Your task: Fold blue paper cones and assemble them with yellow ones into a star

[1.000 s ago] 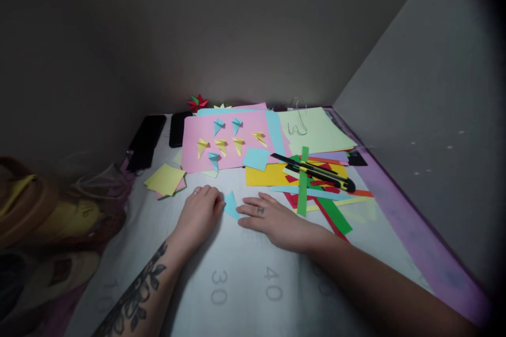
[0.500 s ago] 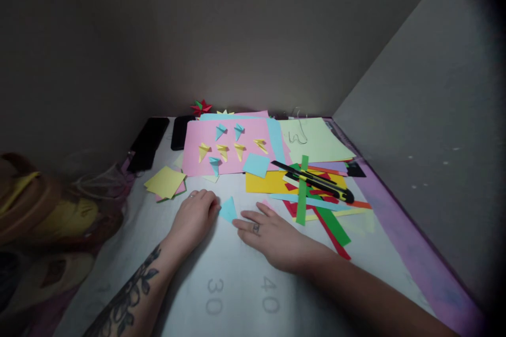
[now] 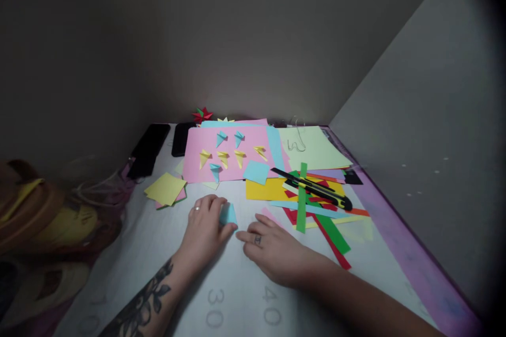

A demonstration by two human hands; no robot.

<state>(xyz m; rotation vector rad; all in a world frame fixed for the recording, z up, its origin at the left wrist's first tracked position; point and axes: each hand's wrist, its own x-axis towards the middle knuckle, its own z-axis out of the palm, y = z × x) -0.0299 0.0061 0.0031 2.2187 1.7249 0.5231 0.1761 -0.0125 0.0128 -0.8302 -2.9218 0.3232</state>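
Note:
A small piece of light blue paper (image 3: 228, 214) lies on the white mat, its visible part four-sided; my left hand covers its left side. My left hand (image 3: 205, 226) has its fingers curled at the paper's far edge and its thumb at the near edge, holding it. My right hand (image 3: 272, 253) rests palm down just to the right, fingers apart, the index fingertip by the paper's near right corner. Beyond, small folded blue pieces (image 3: 215, 171) and folded yellow pieces (image 3: 239, 158) stand on a pink sheet (image 3: 193, 168).
A blue square (image 3: 256, 172) lies beside the pink sheet. Paper strips and a black-and-yellow box cutter (image 3: 343, 201) are at right. Yellow squares (image 3: 166, 188) lie at left, with two dark phone-like objects (image 3: 152, 139) behind. A wall rises at the back.
My left hand has moved right onto the blue paper, its thumb now at the near edge. The paper's visible outline has gone from a triangle to a four-sided shape. The view has tilted slightly.

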